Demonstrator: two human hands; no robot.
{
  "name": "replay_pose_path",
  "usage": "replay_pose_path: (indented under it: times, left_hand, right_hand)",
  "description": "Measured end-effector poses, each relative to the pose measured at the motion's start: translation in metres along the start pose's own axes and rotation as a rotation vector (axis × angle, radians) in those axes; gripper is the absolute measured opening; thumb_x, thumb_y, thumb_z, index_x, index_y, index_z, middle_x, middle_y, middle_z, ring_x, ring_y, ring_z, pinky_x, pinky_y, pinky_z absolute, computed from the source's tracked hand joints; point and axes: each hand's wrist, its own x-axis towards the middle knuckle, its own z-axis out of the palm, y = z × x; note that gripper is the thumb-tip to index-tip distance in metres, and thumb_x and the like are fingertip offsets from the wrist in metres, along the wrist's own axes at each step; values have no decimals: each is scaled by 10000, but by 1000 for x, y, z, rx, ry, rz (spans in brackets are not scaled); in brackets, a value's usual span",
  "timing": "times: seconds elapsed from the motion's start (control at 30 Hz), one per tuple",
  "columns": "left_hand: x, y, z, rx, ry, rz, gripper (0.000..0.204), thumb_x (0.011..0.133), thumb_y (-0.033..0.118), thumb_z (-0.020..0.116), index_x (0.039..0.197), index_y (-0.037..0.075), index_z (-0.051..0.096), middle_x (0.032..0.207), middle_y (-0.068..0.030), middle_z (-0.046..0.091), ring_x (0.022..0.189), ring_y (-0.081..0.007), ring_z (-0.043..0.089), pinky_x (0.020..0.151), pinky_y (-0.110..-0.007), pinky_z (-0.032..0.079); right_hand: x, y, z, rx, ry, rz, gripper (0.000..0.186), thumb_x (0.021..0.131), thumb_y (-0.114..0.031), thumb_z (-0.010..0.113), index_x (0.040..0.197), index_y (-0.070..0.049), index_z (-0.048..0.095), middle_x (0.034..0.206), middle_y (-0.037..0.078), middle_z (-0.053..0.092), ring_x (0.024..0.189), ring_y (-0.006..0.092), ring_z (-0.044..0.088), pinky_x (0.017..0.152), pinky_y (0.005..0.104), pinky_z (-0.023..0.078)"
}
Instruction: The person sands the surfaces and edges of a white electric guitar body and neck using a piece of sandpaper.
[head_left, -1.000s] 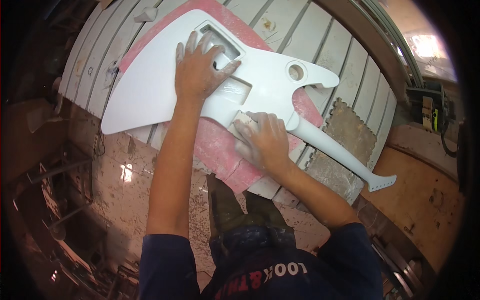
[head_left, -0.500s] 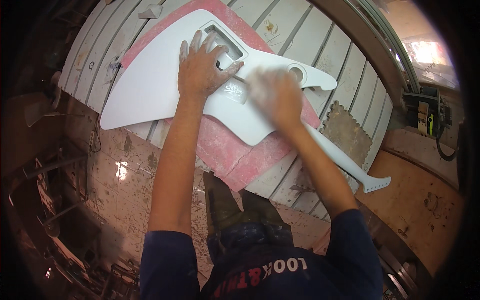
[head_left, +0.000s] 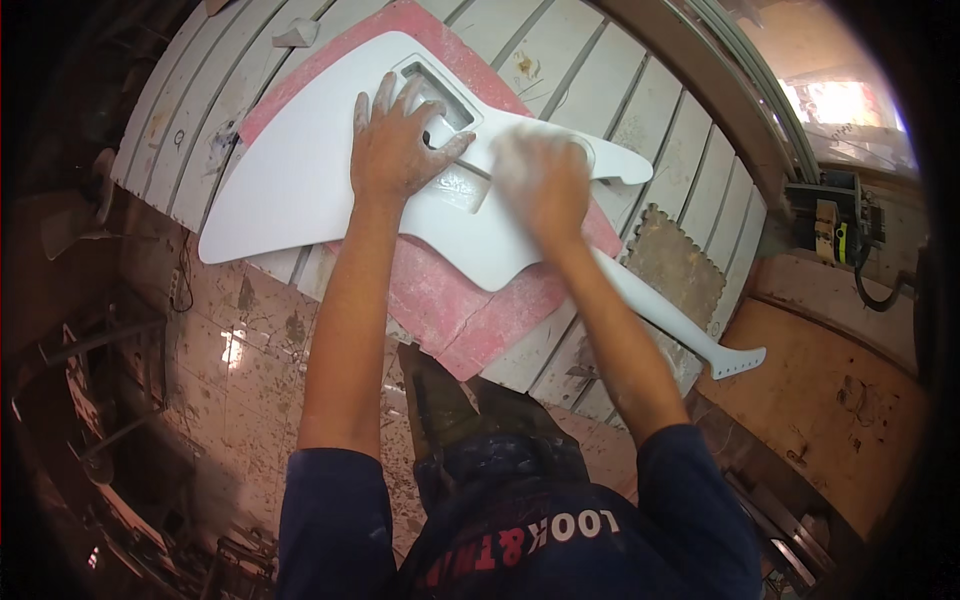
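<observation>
An angular white electric guitar body [head_left: 285,165] lies flat, with recessed cavities cut into its face. From behind my right forearm a white guitar neck [head_left: 660,312] runs to the lower right, ending in a headstock with a row of small holes. My left hand [head_left: 395,150] rests on the body with dusty fingers spread, beside the rectangular cavity [head_left: 440,90]. Against the body's right part is my right hand [head_left: 548,185], whitened with dust. Motion smears its fingers, and whether anything is under them cannot be made out.
A pink mat [head_left: 430,305] lies under the guitar on a white slatted table [head_left: 600,90]. A brown mat with toothed edges [head_left: 675,265] is by the neck. Crumpled pale paper [head_left: 296,33] sits at the far left. Metal frames [head_left: 100,370] stand at lower left.
The whole scene has shifted slightly left in the picture. My left hand keeps its spread place on the body; my right hand is motion-blurred in both frames, over nearly the same area.
</observation>
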Motion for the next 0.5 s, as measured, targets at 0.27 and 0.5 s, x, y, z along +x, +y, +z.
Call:
replay_pose_path:
  times: [0.27, 0.5]
  left_hand:
    - [-2, -3, 1, 13, 34, 8, 596, 862, 677, 687, 1200, 192, 760, 1592, -71, 483, 1541, -325, 315, 1264, -579, 205]
    - [-6, -6, -8, 3, -31, -19, 636, 854, 695, 680, 1227, 185, 754, 1613, -81, 458, 1553, -328, 290, 1261, -596, 187]
  right_hand:
    - [20, 2, -18, 94, -48, -150, 394, 857, -387, 720, 1200, -196, 697, 1020, 110, 625, 998, 310, 565, 801, 477, 458]
    - [-76, -57, -32, 203, -136, -205, 548, 780, -405, 770, 1290, -232, 666, 1100, 80, 610, 993, 282, 575, 811, 465, 461]
